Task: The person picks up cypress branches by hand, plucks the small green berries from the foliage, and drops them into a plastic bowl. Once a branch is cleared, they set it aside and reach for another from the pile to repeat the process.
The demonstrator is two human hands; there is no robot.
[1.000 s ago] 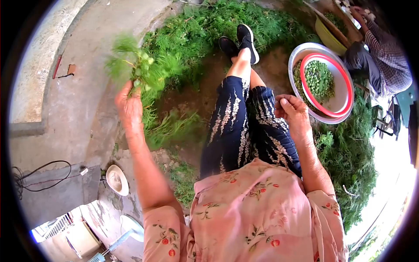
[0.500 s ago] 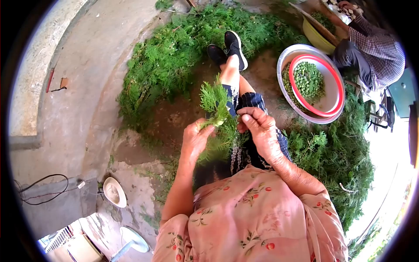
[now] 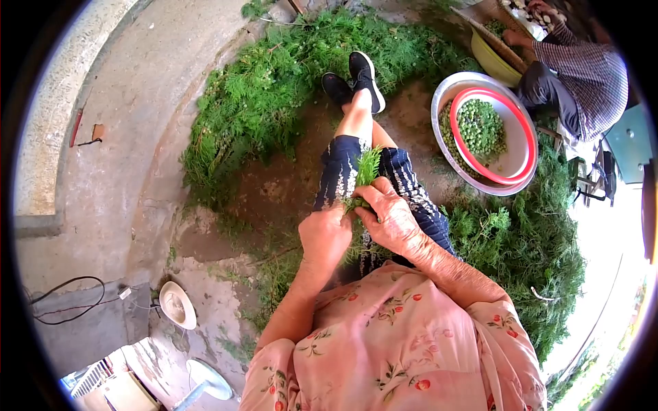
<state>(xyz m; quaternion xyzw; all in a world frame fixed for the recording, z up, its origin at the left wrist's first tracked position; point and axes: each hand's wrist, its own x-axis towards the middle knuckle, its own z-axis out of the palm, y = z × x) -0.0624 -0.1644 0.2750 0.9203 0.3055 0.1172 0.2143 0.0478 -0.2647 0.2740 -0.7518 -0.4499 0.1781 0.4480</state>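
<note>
Above my lap, a small green feathery sprig [image 3: 368, 166] points up from between my two hands. My left hand [image 3: 326, 231] is closed around the lower part of the sprig, its fingertips partly hidden. My right hand [image 3: 388, 214] pinches the same sprig from the other side, thumb and fingers close to my left hand. To the right stands a metal basin [image 3: 442, 142] with a red-rimmed bowl [image 3: 530, 140] inside it. Small round green fruits [image 3: 482, 128] lie in the bowl.
Cut green branches [image 3: 257, 103] cover the ground ahead, and more branches [image 3: 514, 240] lie at the right. A person [image 3: 582, 82] sits at the upper right beside a yellow-green tub [image 3: 492, 60]. A pale hat-like object [image 3: 177, 305] is at the lower left.
My hands have come together, with the right hand now touching the sprig. Less foliage shows above them, and the sprig has turned more upright.
</note>
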